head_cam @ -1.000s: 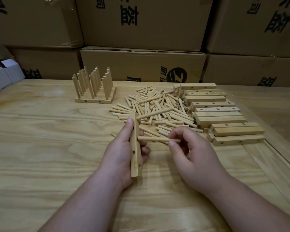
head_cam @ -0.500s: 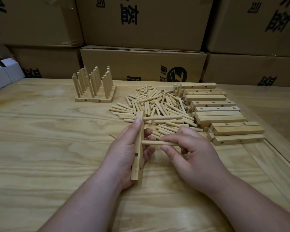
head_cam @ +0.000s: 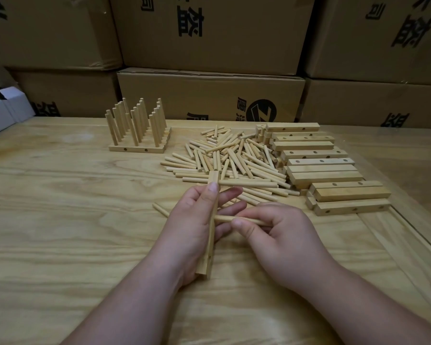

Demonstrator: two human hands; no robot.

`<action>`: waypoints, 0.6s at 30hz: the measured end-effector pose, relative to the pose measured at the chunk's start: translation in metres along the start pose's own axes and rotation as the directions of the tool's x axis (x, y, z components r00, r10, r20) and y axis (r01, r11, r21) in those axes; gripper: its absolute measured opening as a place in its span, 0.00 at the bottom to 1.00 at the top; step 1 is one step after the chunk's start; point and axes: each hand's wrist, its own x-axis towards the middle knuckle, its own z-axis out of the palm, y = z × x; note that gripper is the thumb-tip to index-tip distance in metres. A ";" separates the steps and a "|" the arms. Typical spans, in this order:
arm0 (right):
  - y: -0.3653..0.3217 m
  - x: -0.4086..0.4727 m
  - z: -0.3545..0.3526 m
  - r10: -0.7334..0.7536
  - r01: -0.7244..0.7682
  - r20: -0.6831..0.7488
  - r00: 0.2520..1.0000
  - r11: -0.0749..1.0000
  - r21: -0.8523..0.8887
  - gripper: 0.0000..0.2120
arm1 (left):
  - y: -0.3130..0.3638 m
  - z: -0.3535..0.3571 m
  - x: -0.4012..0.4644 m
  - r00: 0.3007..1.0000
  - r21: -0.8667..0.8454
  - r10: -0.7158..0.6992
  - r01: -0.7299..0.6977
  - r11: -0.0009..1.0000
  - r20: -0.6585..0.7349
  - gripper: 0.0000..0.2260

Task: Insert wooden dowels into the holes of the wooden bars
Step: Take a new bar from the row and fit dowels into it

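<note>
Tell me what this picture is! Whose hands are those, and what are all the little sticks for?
The picture comes from a camera on a person's head, looking down at their own hands. The left hand holds a wooden bar with holes. The right hand pinches a dowel, its tip at the bar's side. One dowel already sticks out near the bar's top. On the table lie a pile of dowels, spare bars and finished bars with upright dowels. Cardboard boxes stand behind.

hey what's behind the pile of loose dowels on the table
Behind the pile of loose dowels there is bare table, then stacked cardboard boxes. The boxes cover whatever lies beyond them.
</note>
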 end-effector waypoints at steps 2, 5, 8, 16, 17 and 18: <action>-0.002 0.000 0.000 0.062 -0.063 0.016 0.998 0.996 0.067 0.12 | -0.001 0.000 0.000 1.000 0.045 0.027 -0.027 0.999 0.002 0.18; -0.005 0.001 0.000 0.138 -0.141 0.034 0.990 0.985 0.097 0.11 | -0.003 -0.001 0.000 0.997 0.121 0.072 -0.072 0.990 0.004 0.14; -0.007 0.003 -0.001 0.227 -0.230 0.038 0.973 0.965 0.128 0.08 | -0.004 0.001 -0.001 0.993 0.155 0.115 -0.113 0.981 -0.003 0.14; -0.007 0.005 0.000 0.230 -0.229 0.044 0.972 0.894 0.385 0.05 | -0.003 0.000 -0.003 0.986 0.160 0.165 -0.162 0.974 -0.007 0.19; -0.008 0.004 0.001 0.209 -0.187 -0.009 0.978 0.890 0.417 0.06 | -0.003 -0.001 -0.003 0.987 0.125 0.161 -0.158 0.980 -0.016 0.18; -0.008 0.004 0.002 0.198 -0.153 -0.058 0.978 0.883 0.443 0.06 | -0.002 -0.001 -0.003 0.988 0.081 0.151 -0.148 0.986 -0.029 0.17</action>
